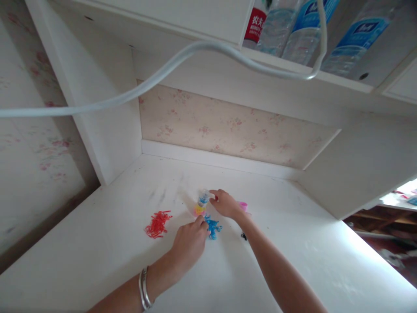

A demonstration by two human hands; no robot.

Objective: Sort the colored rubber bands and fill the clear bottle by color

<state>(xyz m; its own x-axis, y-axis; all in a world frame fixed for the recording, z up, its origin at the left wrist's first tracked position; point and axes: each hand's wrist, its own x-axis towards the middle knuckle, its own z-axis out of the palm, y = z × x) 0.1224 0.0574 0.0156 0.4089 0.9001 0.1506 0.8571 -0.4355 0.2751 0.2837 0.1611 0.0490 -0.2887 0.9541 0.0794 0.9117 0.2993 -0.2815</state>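
Note:
A small clear container (203, 198) stands on the white tabletop, with pink, yellow and blue layers inside. At its upper right side is my right hand (224, 203), thumb and forefinger drawn together by the rim; whatever they hold is too small to name. My left hand (192, 237) is closed in a pinch at the left edge of a pile of blue rubber bands (213, 228), its fingertips on the bands. Further left lies a pile of red rubber bands (158, 224). A pink cup-like piece (243, 206) sits behind my right wrist, partly hidden.
Small black pieces (243, 236) lie beside my right forearm. A white cable (195, 48) hangs across the upper view. Above the desk, a shelf holds plastic bottles (306, 34). White panels (368, 148) enclose the desk at both sides.

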